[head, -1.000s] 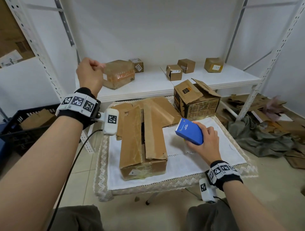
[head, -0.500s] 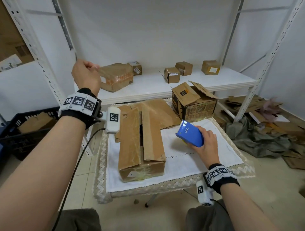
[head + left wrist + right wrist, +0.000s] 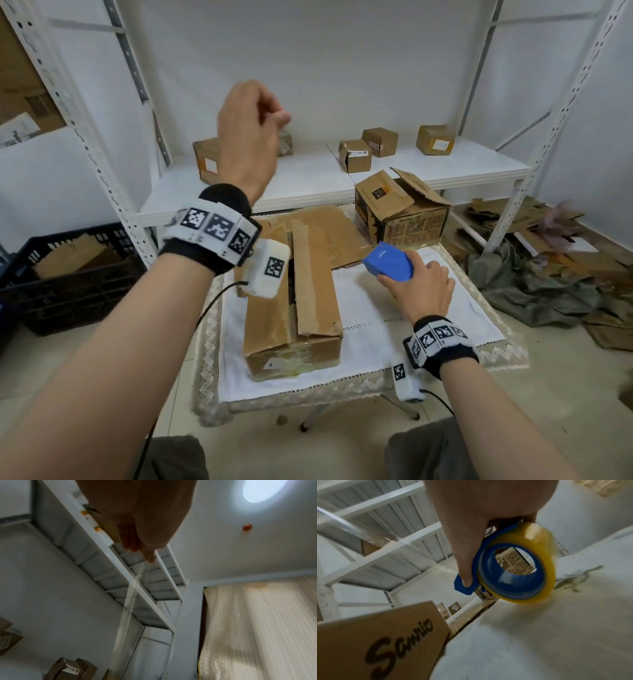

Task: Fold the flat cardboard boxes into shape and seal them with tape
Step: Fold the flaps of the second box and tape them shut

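Overhead, head view: left hand [image 3: 247,137] raised, fingertips pinched; open-flapped cardboard box [image 3: 294,308] lies on bench [image 3: 394,346]. Left wrist view: that grip pinches a clear tape strip [image 3: 128,601]. Right wrist view: right hand [image 3: 481,520] curled around blue tape dispenser [image 3: 513,574].

Matt brown corrugated-cardboard box [image 3: 294,301] seen, glossy with old tape. Smooth blue plastic tape dispenser [image 3: 388,263] held; roll of glossy yellowish tape [image 3: 532,562] noted. White lace-edged tablecloth [image 3: 394,329] appears woven.
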`<state>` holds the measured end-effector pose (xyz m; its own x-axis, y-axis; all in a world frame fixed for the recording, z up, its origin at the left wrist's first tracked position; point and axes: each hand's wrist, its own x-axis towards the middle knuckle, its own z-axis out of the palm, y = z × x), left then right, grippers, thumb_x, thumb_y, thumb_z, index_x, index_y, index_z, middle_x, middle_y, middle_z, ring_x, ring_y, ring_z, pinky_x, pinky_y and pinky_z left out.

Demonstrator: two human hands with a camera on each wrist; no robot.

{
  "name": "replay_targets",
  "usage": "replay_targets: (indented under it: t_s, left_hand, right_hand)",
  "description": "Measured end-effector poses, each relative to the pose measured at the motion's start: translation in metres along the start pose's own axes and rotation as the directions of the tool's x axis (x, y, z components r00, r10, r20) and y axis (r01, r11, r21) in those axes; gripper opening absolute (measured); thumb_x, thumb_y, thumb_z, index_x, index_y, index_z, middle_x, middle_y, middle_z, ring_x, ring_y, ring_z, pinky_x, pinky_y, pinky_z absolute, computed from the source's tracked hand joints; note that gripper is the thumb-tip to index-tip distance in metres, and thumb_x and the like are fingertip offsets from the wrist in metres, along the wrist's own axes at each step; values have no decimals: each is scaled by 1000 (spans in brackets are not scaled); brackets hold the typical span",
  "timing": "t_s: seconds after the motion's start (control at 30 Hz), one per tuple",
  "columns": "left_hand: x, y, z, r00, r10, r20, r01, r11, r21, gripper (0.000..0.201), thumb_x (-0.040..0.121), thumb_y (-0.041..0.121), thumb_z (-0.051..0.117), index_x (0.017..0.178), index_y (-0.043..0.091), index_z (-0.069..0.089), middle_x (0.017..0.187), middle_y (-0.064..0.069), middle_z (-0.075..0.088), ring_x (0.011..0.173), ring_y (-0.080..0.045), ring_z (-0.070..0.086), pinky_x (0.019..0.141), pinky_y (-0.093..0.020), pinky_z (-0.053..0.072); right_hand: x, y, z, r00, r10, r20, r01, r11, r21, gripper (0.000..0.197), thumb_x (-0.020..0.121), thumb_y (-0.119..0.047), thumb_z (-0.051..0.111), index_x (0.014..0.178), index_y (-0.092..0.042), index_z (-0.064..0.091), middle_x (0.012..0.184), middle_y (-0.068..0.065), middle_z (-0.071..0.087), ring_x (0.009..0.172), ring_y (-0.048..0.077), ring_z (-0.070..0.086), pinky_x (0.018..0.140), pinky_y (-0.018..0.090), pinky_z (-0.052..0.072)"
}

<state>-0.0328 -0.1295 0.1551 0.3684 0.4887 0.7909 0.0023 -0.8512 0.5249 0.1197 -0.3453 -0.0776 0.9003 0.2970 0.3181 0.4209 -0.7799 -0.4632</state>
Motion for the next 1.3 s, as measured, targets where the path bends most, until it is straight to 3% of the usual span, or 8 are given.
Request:
replay_targets:
  t_s: [0.33, 0.43, 0.57, 0.63, 0.7, 0.8, 0.9, 1.3]
  left_hand:
    - [12, 34, -7, 975, 210, 72, -212, 977, 28, 10, 94, 20, 64, 98, 11, 61, 97, 4, 56, 85, -6, 49, 79, -17, 44]
    - [14, 39, -13, 960, 222, 172, -230, 973, 27, 15, 92, 25, 69, 98, 17, 57, 99, 4, 55, 79, 1, 46, 78, -12, 43]
    - [13, 42, -20, 962, 210, 175, -213, 977, -2, 26, 87, 30, 75, 96, 20, 53, 97, 6, 53, 76, 2, 45, 75, -9, 41]
    - [16, 43, -22, 968, 194, 158, -195, 981, -9, 28, 85, 31, 76, 95, 20, 53, 95, 8, 53, 76, 2, 45, 74, -9, 40]
    - [20, 44, -25, 974, 176, 143, -177, 984, -9, 28, 85, 32, 77, 96, 20, 53, 96, 6, 54, 76, 2, 45, 74, -9, 41]
    - [26, 42, -30, 981, 147, 126, -147, 989, -12, 28, 85, 32, 76, 96, 19, 54, 94, 7, 54, 76, 3, 46, 75, -9, 42]
    - [31, 38, -35, 986, 121, 117, -122, 993, 1, 27, 86, 32, 75, 97, 19, 54, 94, 8, 53, 76, 2, 46, 75, -10, 42]
    - [35, 25, -43, 995, 58, 84, -57, 998, -12, 28, 85, 29, 76, 98, 18, 54, 95, 4, 54, 74, 1, 45, 74, -11, 43]
  right_hand:
    - [37, -3, 1, 882, 291, 370, -357, 926, 121, 83, 60, -80, 67, 120, -22, 64, 123, 17, 65, 115, 39, 58, 104, 50, 42]
    - [40, -7, -6, 904, 306, 299, -319, 948, -5, 72, 86, -65, 64, 143, -21, 53, 148, 21, 45, 138, 40, 40, 117, 53, 24]
    - [38, -24, -14, 997, 77, 8, -66, 805, 589, 35, 98, -16, 62, 133, -21, 66, 136, 7, 61, 132, 24, 53, 120, 45, 33]
    - [33, -42, -32, 984, -90, 154, -90, 492, 866, 22, 99, -22, 63, 119, -20, 73, 127, 3, 70, 121, 16, 63, 111, 39, 46]
    - [26, -60, -46, 848, -393, 357, -207, 374, 904, 37, 98, -45, 55, 124, -21, 67, 128, 9, 70, 120, 22, 66, 106, 36, 50]
    - [20, -74, -43, 602, -635, 484, -311, 372, 874, 72, 89, -56, 64, 145, -14, 50, 132, 18, 66, 121, 33, 65, 104, 39, 52]
    - [13, -77, -34, 522, -683, 511, -393, 340, 854, 95, 71, -48, 87, 146, -7, 46, 123, 23, 67, 107, 33, 69, 96, 37, 57]
    - [-10, -87, -17, 595, -655, 465, -325, 333, 885, 61, 73, -14, 85, 127, -11, 56, 99, 8, 62, 93, 21, 62, 85, 37, 56]
